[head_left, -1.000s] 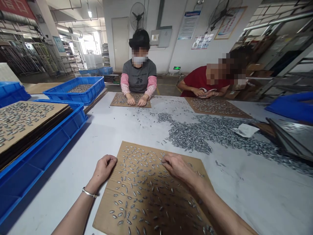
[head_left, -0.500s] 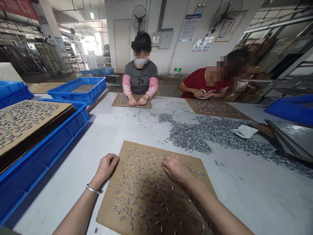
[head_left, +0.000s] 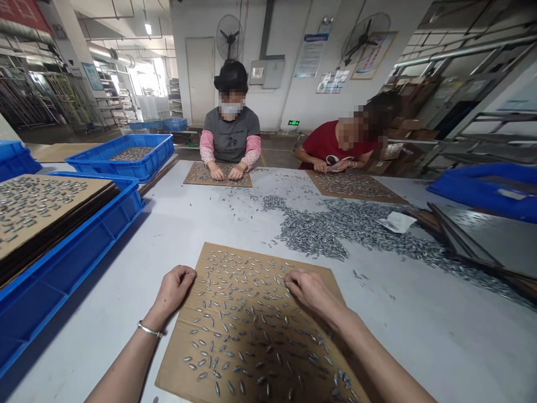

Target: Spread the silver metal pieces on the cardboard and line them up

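In the head view, a flat brown cardboard sheet point(head_left: 184, 336) strewn with small silvery spindle-shaped metal pieces point(head_left: 217, 388) lies on the white bench point(head_left: 419, 347) at lower centre. The left hand point(head_left: 176, 285) is at its left edge, fingers curled together; the right hand point(head_left: 308, 288) is over its upper right, fingertips bunched among the pieces, whether pinching one I cannot tell. A grey heap of similar pieces point(head_left: 314, 226) spreads from centre to right.

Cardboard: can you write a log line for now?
left hand: at cardboard edge | right hand: over cardboard | bits: spread on cardboard, heaped beyond
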Demonstrator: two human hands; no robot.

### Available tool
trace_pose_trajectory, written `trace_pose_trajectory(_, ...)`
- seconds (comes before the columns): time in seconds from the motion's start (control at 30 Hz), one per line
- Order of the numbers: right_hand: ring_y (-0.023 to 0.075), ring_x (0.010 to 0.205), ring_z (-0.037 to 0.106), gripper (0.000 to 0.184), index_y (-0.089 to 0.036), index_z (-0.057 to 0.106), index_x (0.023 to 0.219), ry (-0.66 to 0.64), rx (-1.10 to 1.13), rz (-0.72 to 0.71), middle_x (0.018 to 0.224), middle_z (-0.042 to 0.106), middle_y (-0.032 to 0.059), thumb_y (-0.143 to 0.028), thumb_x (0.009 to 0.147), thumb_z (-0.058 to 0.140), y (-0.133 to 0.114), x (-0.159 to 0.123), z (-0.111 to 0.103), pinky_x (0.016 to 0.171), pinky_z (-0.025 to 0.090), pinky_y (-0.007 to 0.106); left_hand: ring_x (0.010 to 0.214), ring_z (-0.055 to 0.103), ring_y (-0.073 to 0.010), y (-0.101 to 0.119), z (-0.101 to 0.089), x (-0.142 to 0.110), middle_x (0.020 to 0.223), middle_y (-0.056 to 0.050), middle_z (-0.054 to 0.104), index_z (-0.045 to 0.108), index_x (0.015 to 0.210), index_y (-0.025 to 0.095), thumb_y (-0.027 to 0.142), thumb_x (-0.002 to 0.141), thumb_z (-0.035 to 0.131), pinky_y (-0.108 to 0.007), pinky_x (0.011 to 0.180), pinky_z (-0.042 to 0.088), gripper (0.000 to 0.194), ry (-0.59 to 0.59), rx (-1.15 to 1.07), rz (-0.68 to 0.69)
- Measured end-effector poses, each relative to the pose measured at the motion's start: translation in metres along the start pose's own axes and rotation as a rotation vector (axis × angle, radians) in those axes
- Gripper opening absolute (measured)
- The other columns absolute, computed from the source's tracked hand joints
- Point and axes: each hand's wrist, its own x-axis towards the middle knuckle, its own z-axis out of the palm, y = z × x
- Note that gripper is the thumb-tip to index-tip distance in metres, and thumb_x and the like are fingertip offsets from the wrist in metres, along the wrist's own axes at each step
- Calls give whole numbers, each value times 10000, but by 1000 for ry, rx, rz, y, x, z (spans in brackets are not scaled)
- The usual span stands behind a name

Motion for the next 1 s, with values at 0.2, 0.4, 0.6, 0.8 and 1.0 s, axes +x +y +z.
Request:
trace_pose_trajectory(0.2, 153, 713, 516, 146, -191, 603, 800, -24, -16, 119, 852, 645, 62, -161, 916, 519, -27, 12, 2, 639, 254, 273, 876, 696, -261, -2, 1, 1, 950, -83, 760, 709, 857, 215, 532, 914, 509, -372, 833, 533, 380, 26, 21, 11)
trace_pose_trajectory(0.4, 145, 704, 533, 162, -200, 576, 781, 22, 57, 121, 833, 662, 44, -147, 899, 478, -24, 14, -1, 643, 264, 262, 869, 694, -256, 3, -1, -1, 943, -84, 753, 702, 837, 215, 532, 915, 492, -372, 841, 534, 388, 16, 23, 30)
trace_pose_trajectory(0.6, 182, 789, 593, 219, -189, 624, 796, 4, -117, -20, 870, 694, 76, -156, 946, 467, -28, 15, 7, 712, 311, 283, 873, 686, -258, 6, -2, -2, 944, -87, 747, 694, 827, 217, 512, 918, 490, -383, 855, 531, 370, 9, 16, 38)
trace_pose_trajectory(0.8, 164, 723, 564, 299, -202, 606, 676, 5, -111, -85, 795, 664, 55, -156, 940, 474, -22, 14, 10, 669, 298, 285, 871, 687, -258, 5, 0, -2, 947, -88, 748, 699, 835, 217, 503, 923, 495, -386, 858, 538, 361, 9, 21, 51)
trace_pose_trajectory(1.0, 171, 703, 556, 280, -210, 637, 715, 44, -14, 5, 774, 657, 54, -196, 945, 478, 9, 10, -1, 647, 304, 274, 873, 691, -255, 4, -1, -2, 950, -86, 748, 702, 847, 213, 499, 930, 493, -379, 862, 535, 364, 6, 16, 50)
